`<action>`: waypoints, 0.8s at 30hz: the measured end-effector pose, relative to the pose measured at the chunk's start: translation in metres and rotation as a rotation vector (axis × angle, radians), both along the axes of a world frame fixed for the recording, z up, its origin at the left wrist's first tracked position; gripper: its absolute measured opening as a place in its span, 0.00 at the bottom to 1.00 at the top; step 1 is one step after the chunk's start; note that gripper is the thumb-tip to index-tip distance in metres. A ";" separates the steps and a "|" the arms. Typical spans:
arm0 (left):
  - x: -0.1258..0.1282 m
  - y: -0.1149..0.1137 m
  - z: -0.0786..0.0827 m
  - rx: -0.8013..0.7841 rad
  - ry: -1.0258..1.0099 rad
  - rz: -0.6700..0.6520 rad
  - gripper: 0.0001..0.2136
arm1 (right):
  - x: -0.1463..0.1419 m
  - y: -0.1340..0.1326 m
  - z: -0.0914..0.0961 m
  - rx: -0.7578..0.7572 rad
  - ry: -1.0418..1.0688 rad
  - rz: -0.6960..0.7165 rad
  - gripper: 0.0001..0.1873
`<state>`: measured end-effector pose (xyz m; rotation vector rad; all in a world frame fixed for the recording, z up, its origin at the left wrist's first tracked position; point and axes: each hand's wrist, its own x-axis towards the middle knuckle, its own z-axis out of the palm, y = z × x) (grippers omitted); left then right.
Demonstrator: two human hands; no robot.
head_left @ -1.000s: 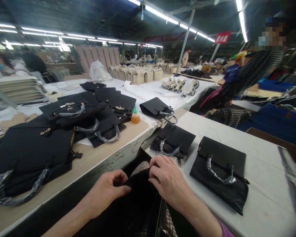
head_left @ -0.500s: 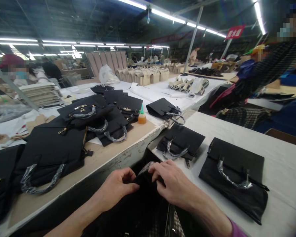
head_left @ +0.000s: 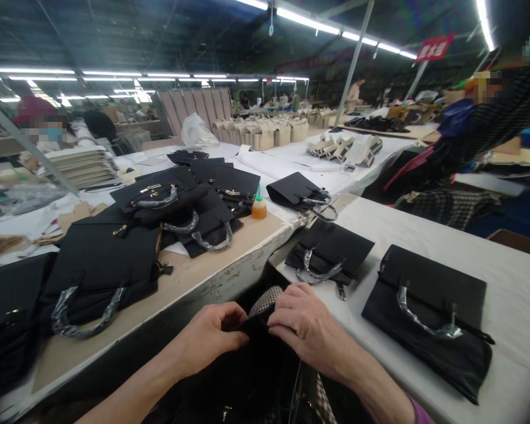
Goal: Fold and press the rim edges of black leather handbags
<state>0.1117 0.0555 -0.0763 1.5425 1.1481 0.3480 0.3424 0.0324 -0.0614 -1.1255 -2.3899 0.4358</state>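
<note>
In front of me, below the table edges, is a black handbag [head_left: 247,377] with a checked lining showing at its top and lower right. My left hand [head_left: 216,333] pinches the bag's upper edge between thumb and fingers. Close beside it, my right hand [head_left: 298,321] grips the same edge, its thumb and fingers closed on the black material. Much of the bag is dark, and its lower part runs out of view. A small gold-coloured metal fitting [head_left: 226,412] shows near the bottom.
Several black handbags [head_left: 101,253] with plastic-wrapped handles lie on the left table. An orange glue bottle [head_left: 259,207] with a green tip stands near its edge. More black bags [head_left: 428,318] rest on the white right table [head_left: 512,282]. A person in a striped sleeve [head_left: 512,112] is at right.
My right hand's fingers have closed more tightly on the bag's edge, and more of the checked lining shows behind it. The view has shifted slightly, so the surroundings sit further right.
</note>
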 end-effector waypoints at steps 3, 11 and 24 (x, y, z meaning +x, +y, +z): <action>-0.001 0.003 -0.001 0.056 0.010 0.025 0.07 | 0.003 0.000 0.002 -0.020 0.022 0.084 0.07; 0.000 0.000 -0.002 -0.060 -0.121 -0.003 0.09 | 0.002 0.001 -0.014 -0.003 0.139 -0.257 0.07; -0.001 -0.003 0.001 -0.016 -0.059 -0.046 0.10 | -0.007 0.009 -0.025 0.065 0.295 -0.284 0.10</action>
